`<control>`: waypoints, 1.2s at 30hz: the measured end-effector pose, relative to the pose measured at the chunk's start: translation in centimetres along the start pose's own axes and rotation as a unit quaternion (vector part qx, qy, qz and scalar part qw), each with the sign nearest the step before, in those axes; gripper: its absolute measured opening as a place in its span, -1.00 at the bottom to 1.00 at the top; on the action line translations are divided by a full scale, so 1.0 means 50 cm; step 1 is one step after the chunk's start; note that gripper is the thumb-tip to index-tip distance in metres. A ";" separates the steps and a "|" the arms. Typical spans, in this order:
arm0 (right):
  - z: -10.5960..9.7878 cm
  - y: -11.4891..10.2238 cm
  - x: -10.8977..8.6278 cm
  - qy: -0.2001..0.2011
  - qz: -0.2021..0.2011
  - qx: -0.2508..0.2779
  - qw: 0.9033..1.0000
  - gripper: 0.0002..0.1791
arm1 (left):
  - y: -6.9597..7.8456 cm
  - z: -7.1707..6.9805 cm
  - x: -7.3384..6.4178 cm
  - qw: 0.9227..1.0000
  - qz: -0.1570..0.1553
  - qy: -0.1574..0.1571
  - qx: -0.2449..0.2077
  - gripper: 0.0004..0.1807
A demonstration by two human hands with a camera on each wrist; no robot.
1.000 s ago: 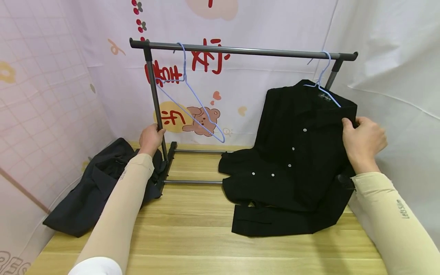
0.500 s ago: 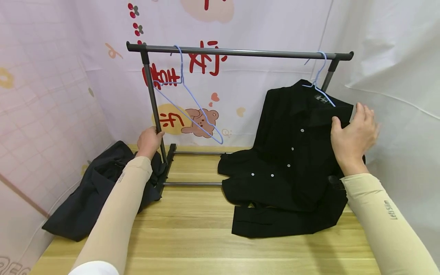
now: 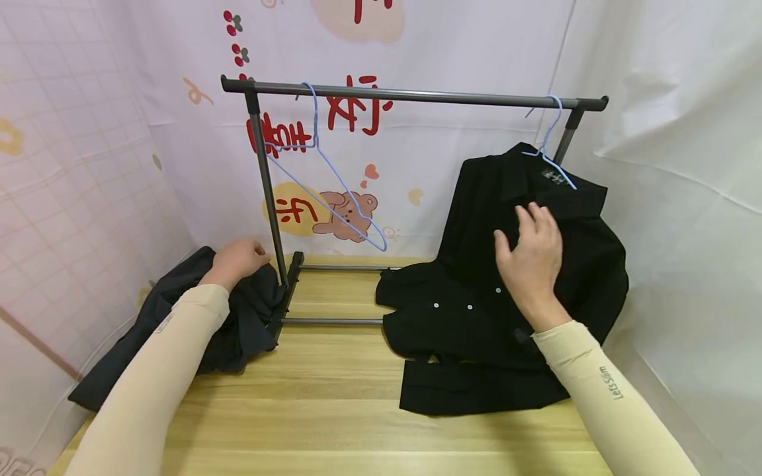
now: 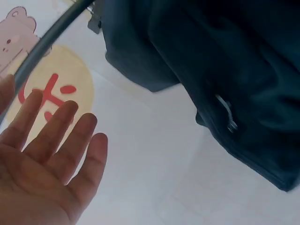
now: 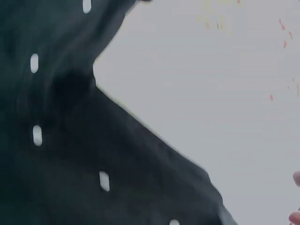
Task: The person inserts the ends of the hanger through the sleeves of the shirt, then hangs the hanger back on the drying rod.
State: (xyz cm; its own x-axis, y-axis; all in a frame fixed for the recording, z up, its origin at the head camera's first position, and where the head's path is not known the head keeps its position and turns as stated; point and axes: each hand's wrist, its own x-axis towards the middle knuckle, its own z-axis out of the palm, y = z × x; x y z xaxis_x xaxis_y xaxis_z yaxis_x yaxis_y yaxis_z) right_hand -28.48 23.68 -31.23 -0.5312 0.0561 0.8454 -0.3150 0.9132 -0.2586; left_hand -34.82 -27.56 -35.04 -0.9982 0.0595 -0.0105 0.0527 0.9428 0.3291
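A black shirt (image 3: 482,211) with pale buttons hangs on a blue hanger (image 3: 546,139) at the right end of the rack's bar, its lower part spread over the table. My right hand (image 3: 532,264) is in front of the shirt's chest, fingers extended and holding nothing; only its fingertips (image 5: 296,217) show at the edge of the right wrist view. A crumpled dark garment (image 3: 247,324) lies on the left of the table. Over it, beside the rack's left post (image 3: 268,178), is my left hand (image 3: 238,260), its fingers (image 4: 84,164) spread and holding nothing in the left wrist view.
The dark metal clothes rack (image 3: 417,95) spans the back of the wooden table (image 3: 333,423). A second blue hanger (image 3: 340,175) without clothing hangs near its left end. White printed curtains (image 3: 428,158) stand behind and at both sides.
My right hand has let go of the shirt's shoulder and moved left across its front. The left hand has released the rack's post and moved left and down over the dark garment.
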 end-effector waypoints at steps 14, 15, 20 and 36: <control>0.236 -0.281 -0.209 -0.364 -0.013 0.098 0.926 -0.14 | -0.177 -0.076 -0.117 0.997 0.025 -0.061 -0.040 0.02; 0.249 -0.302 -0.219 -0.381 -0.021 0.100 0.919 -0.12 | -0.193 -0.077 -0.125 0.997 0.028 -0.066 -0.043 0.04; 0.310 -0.393 -0.259 -0.445 -0.055 0.097 0.888 -0.03 | -0.255 -0.074 -0.158 0.993 0.031 -0.101 -0.054 0.19; 0.412 -0.556 -0.349 -0.511 -0.121 0.035 0.850 -0.07 | -0.348 0.013 -0.182 0.973 -0.020 -0.192 -0.131 0.36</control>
State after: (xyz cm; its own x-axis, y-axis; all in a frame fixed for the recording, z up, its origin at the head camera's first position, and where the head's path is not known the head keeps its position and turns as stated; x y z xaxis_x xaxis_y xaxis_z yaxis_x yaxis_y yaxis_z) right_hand -26.67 -11.00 -48.41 -0.8390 -0.5428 0.0388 -0.5394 0.8200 -0.1914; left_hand -26.62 -44.32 -41.28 -0.9123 0.1904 -0.3625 -0.0444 0.8341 0.5498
